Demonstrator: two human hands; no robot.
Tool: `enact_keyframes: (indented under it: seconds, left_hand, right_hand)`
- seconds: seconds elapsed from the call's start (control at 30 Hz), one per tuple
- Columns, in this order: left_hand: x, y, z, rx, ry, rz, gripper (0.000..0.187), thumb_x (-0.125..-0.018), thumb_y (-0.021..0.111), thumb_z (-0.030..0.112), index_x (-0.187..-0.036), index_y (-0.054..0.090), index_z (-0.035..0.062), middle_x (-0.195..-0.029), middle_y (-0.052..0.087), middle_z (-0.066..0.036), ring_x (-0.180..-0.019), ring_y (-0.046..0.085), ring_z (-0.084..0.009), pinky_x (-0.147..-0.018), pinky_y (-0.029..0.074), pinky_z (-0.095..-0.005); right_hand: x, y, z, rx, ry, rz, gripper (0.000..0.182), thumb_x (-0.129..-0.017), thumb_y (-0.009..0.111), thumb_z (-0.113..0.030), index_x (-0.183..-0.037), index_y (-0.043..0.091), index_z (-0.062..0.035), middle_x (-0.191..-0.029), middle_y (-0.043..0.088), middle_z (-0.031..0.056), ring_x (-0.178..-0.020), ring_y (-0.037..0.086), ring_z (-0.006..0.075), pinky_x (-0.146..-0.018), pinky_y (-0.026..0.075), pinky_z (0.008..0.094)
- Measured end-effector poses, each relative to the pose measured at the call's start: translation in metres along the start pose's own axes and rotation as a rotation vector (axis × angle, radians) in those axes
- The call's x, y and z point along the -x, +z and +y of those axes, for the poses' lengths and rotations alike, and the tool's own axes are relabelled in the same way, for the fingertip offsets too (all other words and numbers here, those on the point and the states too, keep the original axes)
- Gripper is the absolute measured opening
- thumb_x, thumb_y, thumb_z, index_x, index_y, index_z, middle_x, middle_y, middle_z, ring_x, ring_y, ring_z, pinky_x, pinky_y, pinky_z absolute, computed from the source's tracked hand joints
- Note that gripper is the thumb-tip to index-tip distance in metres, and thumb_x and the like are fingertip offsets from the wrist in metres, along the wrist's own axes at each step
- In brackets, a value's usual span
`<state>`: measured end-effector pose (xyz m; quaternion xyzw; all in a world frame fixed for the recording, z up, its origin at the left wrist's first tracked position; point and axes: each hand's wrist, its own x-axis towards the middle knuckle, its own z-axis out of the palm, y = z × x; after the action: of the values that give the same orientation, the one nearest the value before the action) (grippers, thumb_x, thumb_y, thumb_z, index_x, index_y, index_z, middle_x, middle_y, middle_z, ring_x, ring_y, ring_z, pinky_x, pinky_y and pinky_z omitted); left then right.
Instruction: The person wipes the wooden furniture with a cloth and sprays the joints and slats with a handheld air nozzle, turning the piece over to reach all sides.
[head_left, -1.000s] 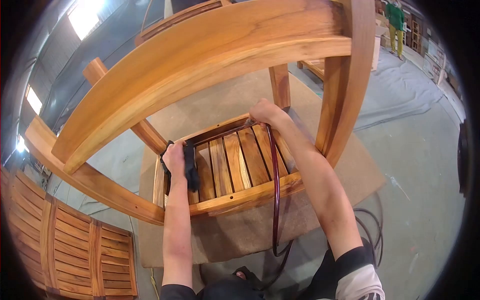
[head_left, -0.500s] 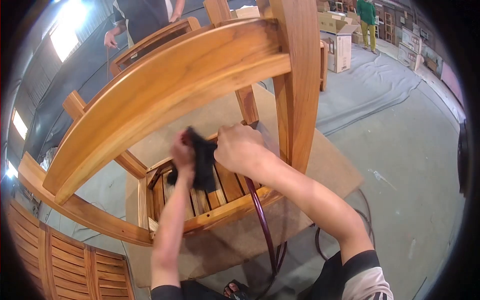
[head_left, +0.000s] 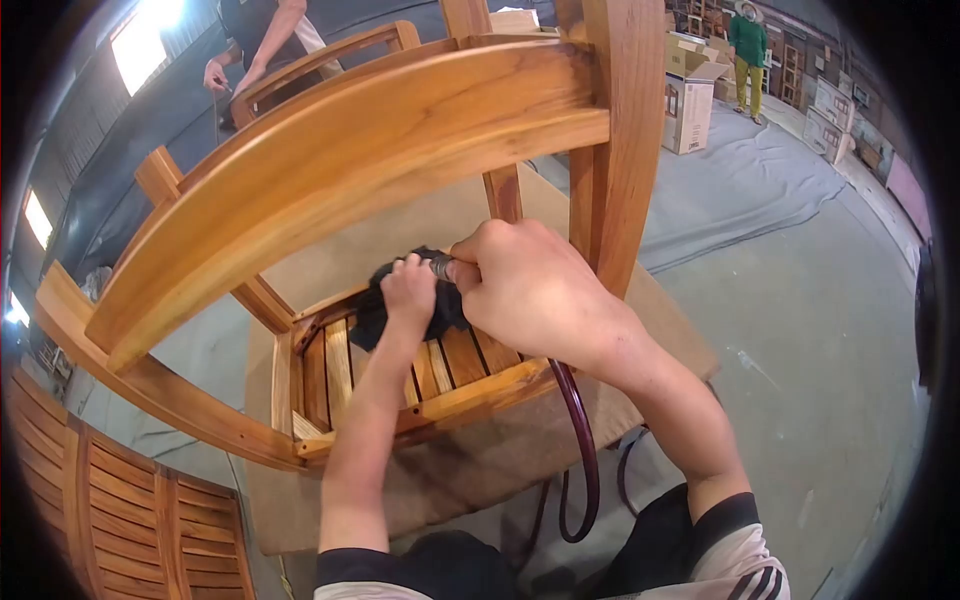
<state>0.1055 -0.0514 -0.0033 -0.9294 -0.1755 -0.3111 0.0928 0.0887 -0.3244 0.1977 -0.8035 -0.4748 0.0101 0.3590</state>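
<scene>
A wooden chair [head_left: 350,150] lies tipped on a brown board [head_left: 300,510], with its slatted part [head_left: 440,370] below my hands. My left hand [head_left: 408,292] is closed on a black cloth [head_left: 372,318], which rests over the slats. Close beside it, my right hand [head_left: 520,280] is wrapped round a small metal-ended tool [head_left: 441,266], mostly hidden by the fingers. A dark red hose [head_left: 582,430] hangs from below my right hand and loops down past the board's front edge.
Slatted wooden panels [head_left: 125,500] stand at the lower left. Beyond the chair, a co-worker [head_left: 265,40] bends near another wooden frame [head_left: 330,62]. A person in green [head_left: 747,55] stands by cardboard boxes [head_left: 690,95]. Grey sheeting [head_left: 745,190] covers part of the floor.
My left hand and the cloth have moved right, up against the tool in my right hand. My right hand has shifted slightly right. The co-worker's arms have come lower and closer together.
</scene>
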Motion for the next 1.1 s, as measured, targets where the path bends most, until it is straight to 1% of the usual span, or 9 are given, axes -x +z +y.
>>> enact_keyframes:
  seconds: [0.13,0.23,0.3,0.37,0.5,0.63,0.7,0.87,1.1]
  left_hand:
    - [0.024,-0.043,-0.042,-0.311,-0.180,-0.212,0.024,-0.083,0.066,0.035,-0.092,0.068,0.0128,-0.097,0.066,-0.007,-0.091,0.067,-0.0287,-0.071,0.054,-0.0424]
    - [0.067,-0.079,-0.098,-0.374,-0.381,-0.265,0.016,-0.086,0.055,0.011,-0.089,0.070,0.0112,-0.096,0.068,-0.010,-0.085,0.068,-0.0310,-0.074,0.053,-0.0431]
    - [0.102,-0.081,-0.129,-0.102,-0.276,0.048,0.021,-0.088,0.053,0.018,-0.081,0.069,0.0059,-0.089,0.065,-0.015,-0.087,0.064,-0.0341,-0.074,0.051,-0.0440]
    - [0.115,-0.044,-0.151,-0.201,-0.385,-0.008,0.025,-0.081,0.066,0.028,-0.080,0.069,0.0032,-0.093,0.062,-0.014,-0.089,0.062,-0.0327,-0.073,0.052,-0.0441]
    - [0.077,-0.079,-0.074,-0.299,-0.717,-0.321,0.045,-0.088,0.062,0.042,-0.096,0.070,-0.0014,-0.110,0.062,-0.022,-0.100,0.063,-0.0391,-0.086,0.052,-0.0455]
    - [0.051,-0.064,-0.052,-0.189,-0.625,-0.401,0.036,-0.083,0.060,0.032,-0.098,0.070,0.0011,-0.108,0.065,-0.024,-0.100,0.064,-0.0398,-0.087,0.052,-0.0455]
    - [0.048,-0.048,-0.016,0.070,-0.303,-0.151,0.035,-0.082,0.058,0.033,-0.095,0.070,0.0023,-0.095,0.068,-0.022,-0.088,0.068,-0.0378,-0.081,0.054,-0.0460]
    - [-0.010,-0.005,0.092,0.198,-0.122,-0.126,0.030,-0.081,0.061,0.030,-0.091,0.070,0.0033,-0.095,0.068,-0.019,-0.088,0.067,-0.0365,-0.079,0.053,-0.0446]
    - [0.008,-0.039,0.099,0.806,0.051,-0.146,0.029,-0.079,0.064,0.030,-0.090,0.070,0.0034,-0.096,0.067,-0.019,-0.087,0.066,-0.0369,-0.077,0.052,-0.0440]
  right_hand:
    - [-0.002,0.004,0.017,0.055,0.013,-0.059,0.017,-0.077,0.055,-0.009,-0.077,0.066,0.0044,-0.073,0.059,0.0285,-0.075,0.060,0.0440,-0.069,0.047,0.0466]
    - [0.002,-0.013,0.009,0.061,0.118,-0.230,0.030,-0.081,0.056,-0.016,-0.090,0.066,0.0107,-0.087,0.064,0.0334,-0.094,0.064,0.0448,-0.085,0.051,0.0468]
    - [0.007,-0.014,0.015,0.006,0.042,-0.183,0.029,-0.080,0.055,-0.015,-0.089,0.065,0.0115,-0.086,0.064,0.0334,-0.094,0.064,0.0447,-0.085,0.051,0.0464]
    - [0.008,-0.023,0.017,-0.023,-0.005,-0.152,0.029,-0.080,0.055,-0.014,-0.088,0.065,0.0122,-0.085,0.064,0.0333,-0.094,0.064,0.0446,-0.085,0.051,0.0459]
    - [0.019,-0.036,0.014,-0.120,-0.031,-0.124,0.024,-0.080,0.053,-0.012,-0.077,0.063,0.0093,-0.072,0.059,0.0296,-0.074,0.060,0.0427,-0.074,0.050,0.0446]
    - [0.033,-0.053,0.010,-0.120,-0.045,-0.096,0.024,-0.081,0.052,-0.011,-0.077,0.066,0.0078,-0.068,0.059,0.0280,-0.066,0.060,0.0418,-0.069,0.049,0.0448]
    - [0.039,-0.059,0.009,-0.174,-0.029,-0.131,0.026,-0.083,0.053,-0.012,-0.084,0.068,0.0083,-0.075,0.063,0.0278,-0.073,0.064,0.0408,-0.073,0.050,0.0449]
    - [0.040,-0.056,0.012,-0.142,-0.040,-0.125,0.028,-0.084,0.055,-0.015,-0.089,0.069,0.0083,-0.080,0.065,0.0282,-0.081,0.066,0.0410,-0.078,0.051,0.0433]
    - [0.030,-0.048,0.013,-0.111,-0.053,-0.161,0.026,-0.084,0.055,-0.013,-0.090,0.067,0.0086,-0.075,0.062,0.0289,-0.074,0.065,0.0399,-0.071,0.049,0.0428]
